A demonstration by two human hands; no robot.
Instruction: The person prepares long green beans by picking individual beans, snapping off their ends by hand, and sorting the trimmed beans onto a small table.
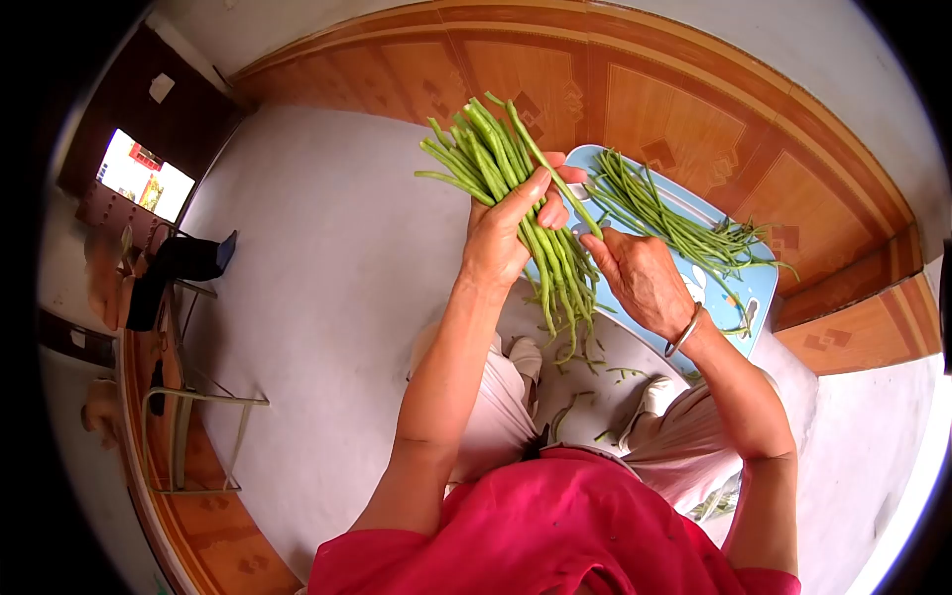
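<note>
My left hand [511,223] is wrapped round a thick bunch of long green beans [481,149], whose ends fan out above the fist and hang down below it. With my right hand [643,278] I pinch a single long bean [540,154] that slants across the front of the bunch, its upper part beside my left fingers. Behind my right hand is a low light-blue table [759,297] with a printed top. More long green beans [664,213] lie across it in a loose pile.
Bean scraps [580,402] are scattered on the grey floor [327,248] between my shoes. Orange-brown panelling [684,129] runs along the wall behind the blue table. At far left, a person in dark trousers [188,266] sits near a metal-framed chair [243,402].
</note>
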